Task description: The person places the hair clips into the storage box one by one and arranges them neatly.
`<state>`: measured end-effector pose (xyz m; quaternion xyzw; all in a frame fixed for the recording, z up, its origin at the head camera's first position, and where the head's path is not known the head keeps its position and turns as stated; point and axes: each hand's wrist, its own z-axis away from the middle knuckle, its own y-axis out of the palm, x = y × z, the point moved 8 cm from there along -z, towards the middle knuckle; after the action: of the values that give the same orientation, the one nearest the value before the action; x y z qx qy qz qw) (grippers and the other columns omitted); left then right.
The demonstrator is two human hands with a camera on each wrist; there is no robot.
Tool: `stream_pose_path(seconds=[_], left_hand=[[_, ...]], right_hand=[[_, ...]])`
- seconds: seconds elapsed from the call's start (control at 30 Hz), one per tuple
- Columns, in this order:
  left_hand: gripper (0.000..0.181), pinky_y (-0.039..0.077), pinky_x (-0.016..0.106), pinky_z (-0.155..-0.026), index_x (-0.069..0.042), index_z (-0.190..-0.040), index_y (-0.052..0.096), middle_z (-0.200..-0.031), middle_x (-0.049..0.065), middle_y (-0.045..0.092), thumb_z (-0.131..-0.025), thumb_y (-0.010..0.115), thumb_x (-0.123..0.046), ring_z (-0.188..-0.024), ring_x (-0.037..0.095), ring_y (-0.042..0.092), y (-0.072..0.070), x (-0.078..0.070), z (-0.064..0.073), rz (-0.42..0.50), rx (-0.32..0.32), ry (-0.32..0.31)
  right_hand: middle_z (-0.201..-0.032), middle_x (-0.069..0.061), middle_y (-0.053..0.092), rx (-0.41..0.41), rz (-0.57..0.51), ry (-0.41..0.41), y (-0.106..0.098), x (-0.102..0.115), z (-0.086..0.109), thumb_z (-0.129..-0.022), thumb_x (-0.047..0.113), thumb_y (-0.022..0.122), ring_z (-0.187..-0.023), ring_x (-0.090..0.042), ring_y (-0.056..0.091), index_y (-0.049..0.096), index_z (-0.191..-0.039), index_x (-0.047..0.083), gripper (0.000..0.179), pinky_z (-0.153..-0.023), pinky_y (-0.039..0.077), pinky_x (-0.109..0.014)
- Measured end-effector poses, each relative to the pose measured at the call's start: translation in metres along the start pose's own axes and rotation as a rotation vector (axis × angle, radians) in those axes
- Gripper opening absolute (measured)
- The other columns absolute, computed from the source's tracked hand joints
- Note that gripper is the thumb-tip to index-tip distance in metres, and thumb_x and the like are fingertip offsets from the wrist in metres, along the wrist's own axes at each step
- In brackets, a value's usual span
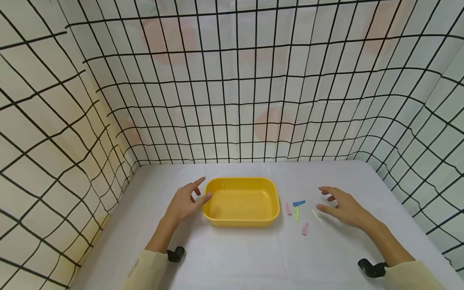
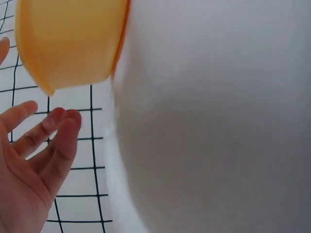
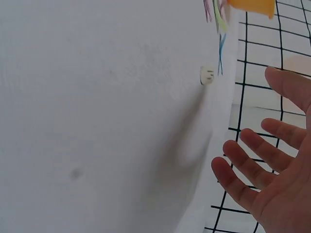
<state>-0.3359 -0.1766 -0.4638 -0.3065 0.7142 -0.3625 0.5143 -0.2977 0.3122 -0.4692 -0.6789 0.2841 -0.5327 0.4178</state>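
Note:
A yellow plastic tray [image 1: 241, 222] stands in the middle of the table in the head view. My left hand [image 1: 183, 202] is at its left side, thumb over the rim and fingers loosely bent; whether the thumb touches is hard to tell. Right of the tray lie small snap hair clips: a blue hair clip [image 1: 299, 203], a green hair clip [image 1: 296, 214], a pink hair clip [image 1: 288, 209], a second pink hair clip [image 1: 305, 228] and a whitish hair clip [image 1: 316, 215]. Just right of them hovers my right hand [image 1: 342, 207], fingers spread and holding nothing.
A white cloth covers the table [image 1: 232, 257]. Black wire grid panels [image 1: 235, 100] over white sheeting close in the back and both sides. Dark wrist mounts [image 1: 372, 268] sit at both cuffs.

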Motion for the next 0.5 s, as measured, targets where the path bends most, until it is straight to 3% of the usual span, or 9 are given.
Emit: stream_pose_path(seconds=[0.3,0.5], left_hand=[[0.052,0.043,0.022,-0.056,-0.022,-0.140,0.066,-0.079,-0.004,0.061,-0.095,0.068,-0.049,-0.058,0.010,0.050,0.006,-0.009,0.006,0.055,-0.081,0.045],[0.041,0.044,0.020,-0.056,-0.014,-0.133,0.071,-0.076,-0.001,0.058,-0.095,0.074,-0.029,-0.058,0.010,0.049,0.013,-0.007,0.005,0.187,-0.083,0.025]], right_hand=[[-0.135,-0.017,0.064,-0.006,0.002,-0.014,0.010,0.002,0.005,-0.094,0.040,0.073,-0.111,-0.031,0.063,0.054,-0.145,0.002,0.065,-0.081,0.056,-0.038],[-0.122,-0.011,0.070,-0.016,-0.004,-0.011,0.015,0.005,0.012,-0.093,0.035,0.076,-0.102,-0.025,0.063,0.063,-0.137,0.003,0.056,-0.077,0.054,-0.032]])
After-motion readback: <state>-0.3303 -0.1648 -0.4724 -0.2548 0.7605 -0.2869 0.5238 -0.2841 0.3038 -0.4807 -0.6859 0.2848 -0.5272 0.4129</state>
